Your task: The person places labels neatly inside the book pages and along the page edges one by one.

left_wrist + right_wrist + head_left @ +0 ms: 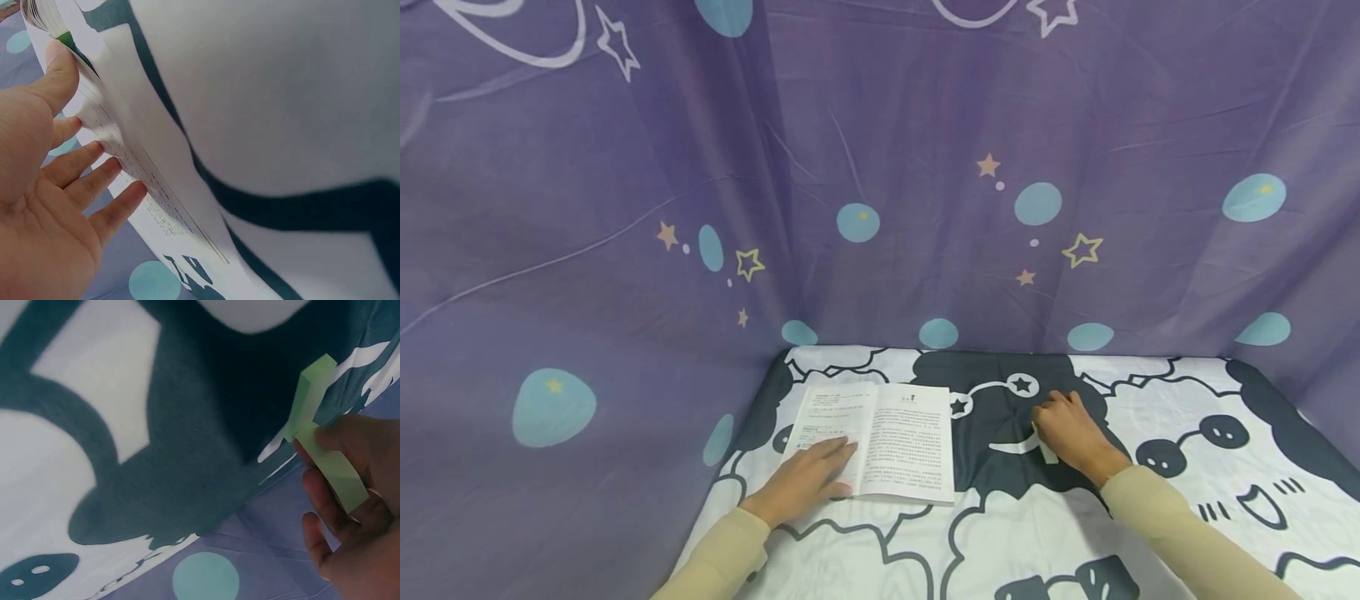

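An open book point(910, 442) with printed pages lies on the patterned cloth. My left hand point(808, 479) rests on its left page near the lower edge, fingers extended; in the left wrist view the fingertips point(139, 189) touch the print and the thumb is at the page's edge. To the right of the book, my right hand point(1071, 429) pinches a pale green sticky note point(340, 475) between thumb and fingers. The strip curves over the fingers, and its upper end meets a small thick pad of green sticky notes point(310, 390) close over the dark part of the cloth.
The black-and-white cartoon cloth point(1187, 400) covers the surface under both hands. A purple curtain point(910, 167) with stars and blue spots hangs behind it and along the left and right sides.
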`<state>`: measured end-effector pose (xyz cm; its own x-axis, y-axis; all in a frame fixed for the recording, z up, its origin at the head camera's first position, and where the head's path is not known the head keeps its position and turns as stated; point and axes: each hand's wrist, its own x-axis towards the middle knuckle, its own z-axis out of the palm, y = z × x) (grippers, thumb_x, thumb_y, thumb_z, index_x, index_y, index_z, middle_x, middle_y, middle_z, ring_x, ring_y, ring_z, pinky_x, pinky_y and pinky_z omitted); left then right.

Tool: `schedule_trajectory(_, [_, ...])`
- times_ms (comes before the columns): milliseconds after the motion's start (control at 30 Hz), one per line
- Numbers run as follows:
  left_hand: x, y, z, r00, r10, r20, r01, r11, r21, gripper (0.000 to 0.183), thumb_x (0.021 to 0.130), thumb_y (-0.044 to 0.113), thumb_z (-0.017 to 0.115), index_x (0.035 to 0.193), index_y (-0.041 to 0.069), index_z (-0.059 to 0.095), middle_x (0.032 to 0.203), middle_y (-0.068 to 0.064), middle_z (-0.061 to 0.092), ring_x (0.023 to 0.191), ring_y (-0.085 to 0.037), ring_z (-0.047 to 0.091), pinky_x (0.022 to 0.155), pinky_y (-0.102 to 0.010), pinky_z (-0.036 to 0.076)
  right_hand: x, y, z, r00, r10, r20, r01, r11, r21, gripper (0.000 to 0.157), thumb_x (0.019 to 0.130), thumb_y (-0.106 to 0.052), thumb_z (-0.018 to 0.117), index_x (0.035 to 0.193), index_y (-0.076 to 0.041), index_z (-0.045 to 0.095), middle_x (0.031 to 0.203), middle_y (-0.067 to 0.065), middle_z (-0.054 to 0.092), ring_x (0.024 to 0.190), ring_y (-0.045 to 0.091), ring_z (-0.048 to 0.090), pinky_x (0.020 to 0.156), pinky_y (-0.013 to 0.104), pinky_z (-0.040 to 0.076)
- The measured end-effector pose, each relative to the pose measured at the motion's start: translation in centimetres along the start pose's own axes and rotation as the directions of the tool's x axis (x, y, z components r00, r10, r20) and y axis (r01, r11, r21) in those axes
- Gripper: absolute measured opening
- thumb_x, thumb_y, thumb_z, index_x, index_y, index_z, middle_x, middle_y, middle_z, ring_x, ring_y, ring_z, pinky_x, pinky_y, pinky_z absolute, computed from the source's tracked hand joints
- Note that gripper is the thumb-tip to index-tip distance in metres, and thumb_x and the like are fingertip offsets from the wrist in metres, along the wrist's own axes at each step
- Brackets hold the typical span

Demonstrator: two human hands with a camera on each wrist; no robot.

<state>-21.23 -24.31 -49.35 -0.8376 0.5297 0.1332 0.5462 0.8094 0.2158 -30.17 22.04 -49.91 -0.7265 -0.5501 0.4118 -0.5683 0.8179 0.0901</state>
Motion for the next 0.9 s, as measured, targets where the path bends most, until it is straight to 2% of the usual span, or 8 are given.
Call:
schedule_trajectory(133, [0.08,-0.05,0.01,1.0,-0.006,0.007,0.006,1.0,0.003,0.069,0.095,0.041,0.07,0.15,0.004,0.051,0.152,-0.022,0.049,0.139,-0.041,0.048,0.111,-0.058,0.044,-0.21,0.04,0.22,1.0,-0.006,-0.006,0.006,1.0,0.007,0.019,0.079,0.003,0.079,0.072,-0.011,0.068,0.069,0.002,0.064,0.072,0.022,0.049,0.065,0.042,0.04])
schedule_trajectory(367, [0.08,0.13,-0.23,1.0,-0.009,0.014,0.009,1.0,0.001,0.069,0.095,0.041,0.07,0.15,0.004,0.051,0.152,-0.022,0.049,0.139,-0.04,0.048,0.111,-0.058,0.044,-0.3,-0.17,0.2,0.999,0.025,-0.034,-0.024,0.999,0.034,0.027,0.077,0.008,0.079,0.066,-0.013,0.066,0.067,0.001,0.062,0.071,0.023,0.048,0.062,0.04,0.037])
schedule_trajectory(533, [0.09,0.31,-0.32,1.0,-0.005,0.013,0.004,1.0,0.006,0.069,0.094,0.039,0.071,0.15,0.004,0.051,0.152,-0.022,0.049,0.139,-0.041,0.048,0.111,-0.059,0.044,-0.11,-0.4,0.11,0.998,0.055,-0.017,-0.055,0.998,-0.025,0.021,0.078,0.008,0.078,0.069,-0.01,0.072,0.068,0.005,0.066,0.073,0.027,0.052,0.063,0.043,0.04])
schedule_trajectory(700, [0.22,0.32,-0.29,1.0,-0.003,0.014,0.002,1.0,0.018,0.069,0.095,0.04,0.07,0.151,0.004,0.051,0.152,-0.022,0.049,0.139,-0.041,0.048,0.111,-0.059,0.044,0.07,-0.38,0.15,1.0,0.028,-0.003,-0.028,0.997,-0.078,0.018,0.077,0.009,0.078,0.072,-0.007,0.072,0.069,0.007,0.067,0.072,0.028,0.052,0.064,0.045,0.042])
schedule_trajectory(900, [0.16,0.27,-0.27,1.0,-0.012,0.016,0.012,1.0,0.012,0.069,0.095,0.041,0.07,0.15,0.004,0.051,0.152,-0.021,0.05,0.139,-0.04,0.048,0.111,-0.058,0.044,0.07,0.31,0.19,0.999,0.04,-0.013,-0.04,0.999,-0.007,0.017,0.075,0.005,0.082,0.073,-0.008,0.071,0.066,0.004,0.066,0.071,0.027,0.055,0.064,0.046,0.044])
